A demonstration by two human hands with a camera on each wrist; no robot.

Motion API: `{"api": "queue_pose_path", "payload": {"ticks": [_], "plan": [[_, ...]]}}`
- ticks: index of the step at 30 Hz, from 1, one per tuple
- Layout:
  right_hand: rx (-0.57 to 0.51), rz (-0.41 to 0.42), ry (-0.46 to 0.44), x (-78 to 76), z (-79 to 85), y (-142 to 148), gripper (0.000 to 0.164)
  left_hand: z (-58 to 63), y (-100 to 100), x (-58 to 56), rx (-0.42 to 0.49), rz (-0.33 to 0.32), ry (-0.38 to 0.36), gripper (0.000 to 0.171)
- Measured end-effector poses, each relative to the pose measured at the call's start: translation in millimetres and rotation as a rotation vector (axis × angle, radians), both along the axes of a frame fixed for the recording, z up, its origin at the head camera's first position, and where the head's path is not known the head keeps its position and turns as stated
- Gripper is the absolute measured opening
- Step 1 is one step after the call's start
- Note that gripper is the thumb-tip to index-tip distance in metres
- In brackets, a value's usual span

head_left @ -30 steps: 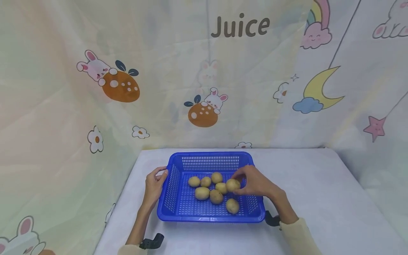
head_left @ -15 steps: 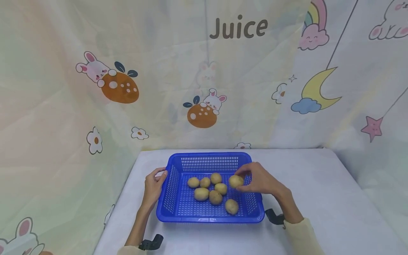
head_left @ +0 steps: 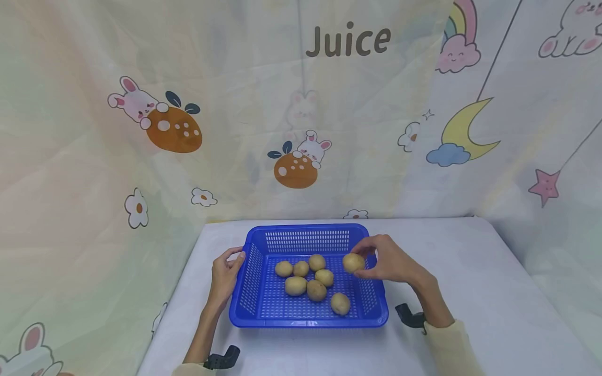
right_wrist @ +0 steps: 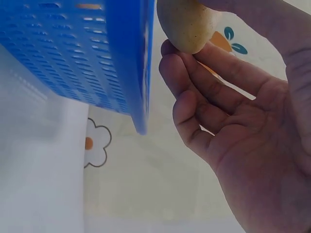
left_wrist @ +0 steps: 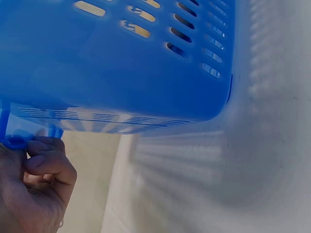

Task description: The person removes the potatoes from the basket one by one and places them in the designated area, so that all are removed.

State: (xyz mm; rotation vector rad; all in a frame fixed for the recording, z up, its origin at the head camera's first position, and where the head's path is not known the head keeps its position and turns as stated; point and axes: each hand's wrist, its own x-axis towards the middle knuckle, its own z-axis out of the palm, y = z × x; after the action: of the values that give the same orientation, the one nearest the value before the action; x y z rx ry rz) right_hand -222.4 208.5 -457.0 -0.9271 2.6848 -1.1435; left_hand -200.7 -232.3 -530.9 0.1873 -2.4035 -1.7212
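A blue plastic basket [head_left: 308, 324] with slotted walls stands on the white table. My left hand [head_left: 223, 277] grips its left rim, the fingers curled at the edge in the left wrist view. Between thumb and fingertips, my right hand [head_left: 392, 261] pinches a yellowish potato [head_left: 354, 262], raised near the basket's right side. The right wrist view has this potato [right_wrist: 188, 24] beside the basket's rim [right_wrist: 138, 97], partly hidden by the thumb. Several other potatoes lie on the basket floor, including a brownish potato [head_left: 316, 290] and a potato [head_left: 340, 303] apart at the front right.
The white-covered table [head_left: 447, 271] stretches out right of the basket and in front of it. A printed curtain [head_left: 235, 130] hangs behind the table and along its left side. A black strap mount [head_left: 223, 358] sits on the left wrist, another mount [head_left: 410, 316] on the right.
My right hand has lifted the potato away from the others, up and to the right toward the basket's right rim. The left hand keeps its grip on the basket.
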Motion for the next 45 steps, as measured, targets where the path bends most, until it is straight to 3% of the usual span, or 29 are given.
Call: {"api": "queue_pose_path", "payload": {"ticks": [14, 28, 45], "plan": [[0.019, -0.042, 0.05, -2.8, 6.4, 14.4, 0.035, 4.5, 0.0, 1.3, 0.013, -0.005, -0.008, 0.039], [0.047, -0.122, 0.073, 1.7, 12.3, 30.0, 0.039, -0.2, -1.1, 0.4, -0.002, 0.008, -0.024, 0.035], [0.023, -0.196, 0.093, -4.9, 7.8, 51.4, 0.038, -0.3, 0.7, 2.1, -0.009, 0.012, -0.024, 0.036]]}}
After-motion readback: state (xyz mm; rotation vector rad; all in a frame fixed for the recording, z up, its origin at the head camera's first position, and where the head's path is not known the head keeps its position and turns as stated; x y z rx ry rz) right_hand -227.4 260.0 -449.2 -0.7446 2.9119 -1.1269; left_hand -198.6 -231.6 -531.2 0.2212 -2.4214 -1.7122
